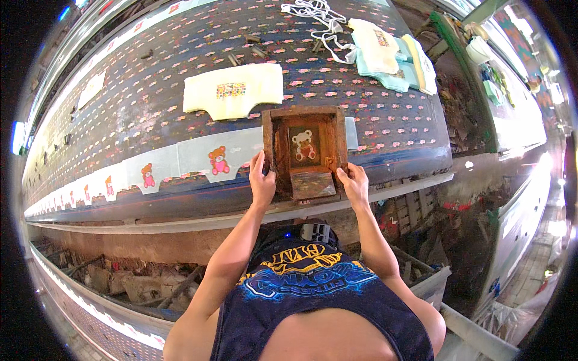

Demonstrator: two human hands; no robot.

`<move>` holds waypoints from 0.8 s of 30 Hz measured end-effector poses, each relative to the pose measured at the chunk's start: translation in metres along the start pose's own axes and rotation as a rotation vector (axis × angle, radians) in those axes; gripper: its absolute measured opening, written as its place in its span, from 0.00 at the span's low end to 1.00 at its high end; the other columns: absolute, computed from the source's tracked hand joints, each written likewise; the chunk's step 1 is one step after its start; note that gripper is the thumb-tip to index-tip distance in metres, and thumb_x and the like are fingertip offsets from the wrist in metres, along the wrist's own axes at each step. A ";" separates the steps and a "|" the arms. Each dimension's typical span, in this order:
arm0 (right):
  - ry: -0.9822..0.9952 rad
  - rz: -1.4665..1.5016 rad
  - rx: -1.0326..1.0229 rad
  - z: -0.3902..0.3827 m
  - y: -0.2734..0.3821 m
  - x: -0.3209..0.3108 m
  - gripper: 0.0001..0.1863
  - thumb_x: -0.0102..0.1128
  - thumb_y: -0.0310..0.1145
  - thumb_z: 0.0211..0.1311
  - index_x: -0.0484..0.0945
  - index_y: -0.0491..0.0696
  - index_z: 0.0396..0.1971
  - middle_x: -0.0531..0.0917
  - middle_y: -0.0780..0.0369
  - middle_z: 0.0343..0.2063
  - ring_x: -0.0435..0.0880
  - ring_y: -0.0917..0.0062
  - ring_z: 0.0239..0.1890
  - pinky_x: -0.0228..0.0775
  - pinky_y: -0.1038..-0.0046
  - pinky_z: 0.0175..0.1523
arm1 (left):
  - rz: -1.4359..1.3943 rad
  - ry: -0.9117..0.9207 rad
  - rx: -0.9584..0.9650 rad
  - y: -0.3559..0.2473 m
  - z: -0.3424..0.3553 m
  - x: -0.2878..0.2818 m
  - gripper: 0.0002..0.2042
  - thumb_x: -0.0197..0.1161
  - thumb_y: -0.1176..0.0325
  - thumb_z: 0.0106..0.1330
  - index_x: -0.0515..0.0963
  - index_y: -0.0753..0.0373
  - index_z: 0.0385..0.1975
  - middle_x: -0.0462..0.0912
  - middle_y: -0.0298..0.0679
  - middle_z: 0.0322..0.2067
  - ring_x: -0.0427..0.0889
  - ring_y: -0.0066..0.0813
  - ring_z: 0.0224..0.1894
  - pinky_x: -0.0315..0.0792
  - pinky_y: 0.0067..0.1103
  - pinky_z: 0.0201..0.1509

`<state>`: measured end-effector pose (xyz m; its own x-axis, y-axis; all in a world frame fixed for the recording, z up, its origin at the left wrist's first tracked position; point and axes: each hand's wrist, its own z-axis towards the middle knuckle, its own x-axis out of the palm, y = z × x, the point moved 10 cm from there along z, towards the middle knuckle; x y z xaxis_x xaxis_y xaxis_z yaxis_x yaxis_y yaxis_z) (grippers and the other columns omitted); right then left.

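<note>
Head view: fisheye, left one of your side-by-side pair. Looks down and forward from your head, picture upright. Your left hand (263, 178) and right hand (354, 182), gripping the wooden frame (337, 132), fall near mid-view. Near enough that your dark shirt (310, 283) looms large below the grip; wide enough that the patterned table (162, 114) stretches well beyond it, long edge bowed.

The wooden frame (306, 163) hides most of a pale blue fabric piece (351, 133); how far the left hand (263, 180) and right hand (355, 182) reach beneath it cannot be seen; the upper edge cuts off the dark surface (150, 90); the farthest bear prints (53, 203) are too small to tell.
</note>
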<state>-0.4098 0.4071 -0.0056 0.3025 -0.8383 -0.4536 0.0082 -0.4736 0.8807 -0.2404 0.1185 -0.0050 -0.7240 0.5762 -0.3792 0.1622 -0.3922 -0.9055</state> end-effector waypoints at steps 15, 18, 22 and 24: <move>0.153 -0.120 0.039 0.031 -0.029 -0.026 0.38 0.70 0.53 0.60 0.77 0.34 0.57 0.79 0.47 0.54 0.79 0.56 0.58 0.71 0.61 0.63 | 0.104 0.036 -0.117 -0.002 -0.007 0.041 0.33 0.54 0.85 0.52 0.69 0.73 0.65 0.74 0.50 0.60 0.74 0.44 0.63 0.64 0.26 0.69; 0.183 -0.091 0.026 0.030 -0.028 -0.022 0.36 0.70 0.50 0.61 0.77 0.35 0.57 0.79 0.48 0.54 0.78 0.54 0.58 0.70 0.59 0.63 | 0.069 0.046 -0.155 0.001 -0.007 0.042 0.34 0.53 0.86 0.52 0.69 0.72 0.66 0.74 0.48 0.59 0.73 0.40 0.63 0.63 0.25 0.69; 0.083 -0.343 -0.507 -0.005 0.045 -0.022 0.31 0.72 0.46 0.57 0.77 0.37 0.53 0.79 0.50 0.51 0.76 0.53 0.57 0.68 0.57 0.64 | 0.010 0.056 -0.172 0.010 -0.008 0.044 0.33 0.55 0.85 0.53 0.69 0.73 0.65 0.74 0.49 0.58 0.74 0.44 0.63 0.65 0.26 0.68; 0.271 -0.271 -0.735 -0.036 0.080 -0.006 0.29 0.73 0.42 0.55 0.78 0.39 0.50 0.79 0.51 0.49 0.75 0.53 0.57 0.66 0.57 0.64 | -0.017 0.062 -0.187 0.011 -0.008 0.044 0.33 0.55 0.84 0.53 0.69 0.73 0.65 0.74 0.51 0.58 0.74 0.46 0.63 0.65 0.27 0.68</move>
<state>-0.3769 0.3838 0.0722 0.4188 -0.5821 -0.6970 0.7062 -0.2737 0.6529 -0.2646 0.1454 -0.0336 -0.6857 0.6272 -0.3694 0.2762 -0.2453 -0.9293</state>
